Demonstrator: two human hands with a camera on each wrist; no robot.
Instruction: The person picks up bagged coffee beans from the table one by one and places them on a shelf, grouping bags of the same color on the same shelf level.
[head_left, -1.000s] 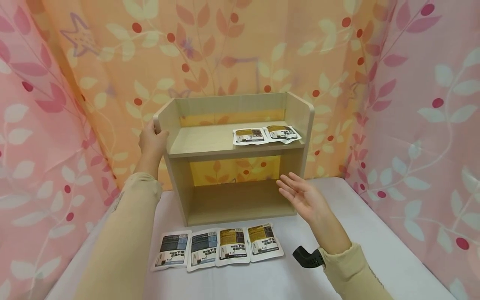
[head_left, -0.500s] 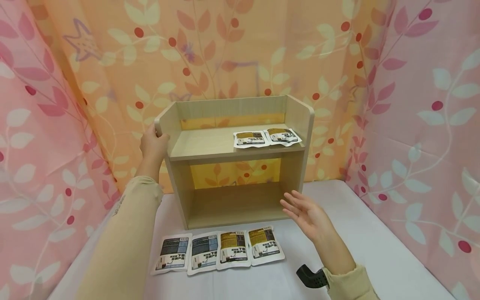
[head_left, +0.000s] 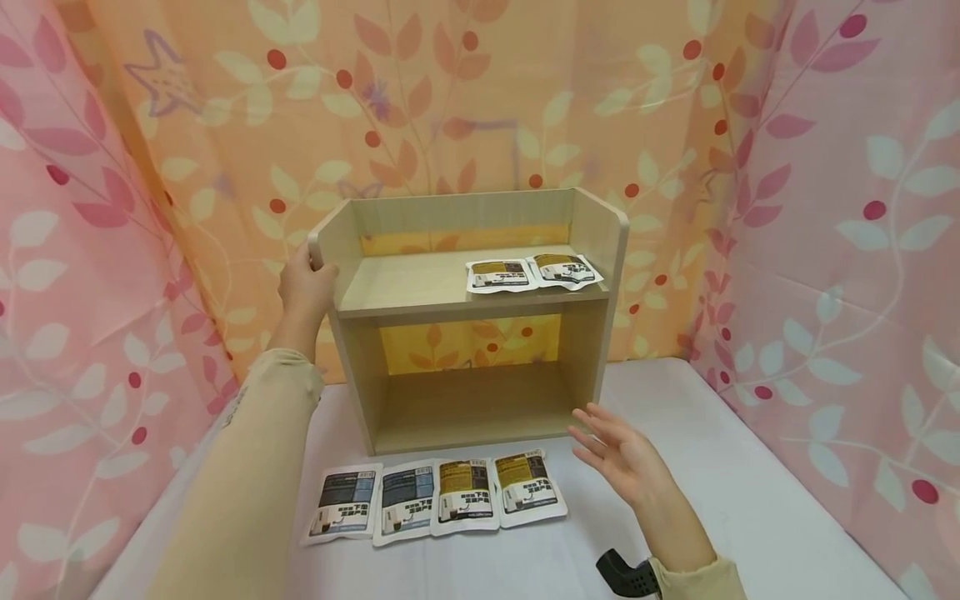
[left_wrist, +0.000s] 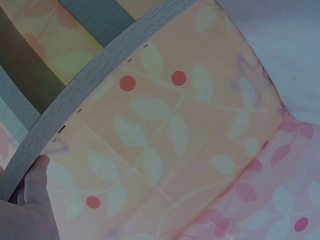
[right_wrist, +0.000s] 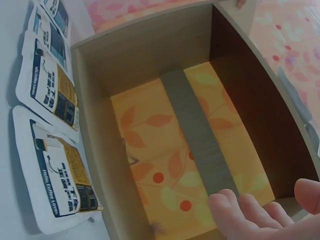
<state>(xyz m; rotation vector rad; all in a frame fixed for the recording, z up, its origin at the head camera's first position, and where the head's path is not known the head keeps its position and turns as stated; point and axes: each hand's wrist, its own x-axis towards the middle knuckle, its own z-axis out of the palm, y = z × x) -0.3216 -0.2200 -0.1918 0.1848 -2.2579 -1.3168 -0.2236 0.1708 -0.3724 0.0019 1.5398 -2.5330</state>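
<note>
A small wooden shelf (head_left: 472, 310) stands upright on the table. My left hand (head_left: 306, 287) grips the front edge of its left side panel near the top; in the left wrist view my fingers (left_wrist: 37, 187) bend around that board. Two white coffee packets with gold labels (head_left: 531, 273) lie flat at the right of the upper board. Before the shelf lie two blue-labelled packets (head_left: 375, 504) and two gold-labelled packets (head_left: 495, 492) in a row. My right hand (head_left: 618, 454), palm up with fingers extended and holding nothing, hovers right of the row, near the shelf's lower right corner.
White cloth covers the table (head_left: 750, 500). A floral curtain (head_left: 675, 208) hangs behind the shelf, with pink ones at both sides. A black wrist piece (head_left: 626, 575) sits on my right forearm. The shelf's lower compartment (head_left: 480, 404) faces me.
My right hand has drawn back, down and slightly right, from in front of the shelf's lower right side. My left hand keeps its grip, and the packets have not moved.
</note>
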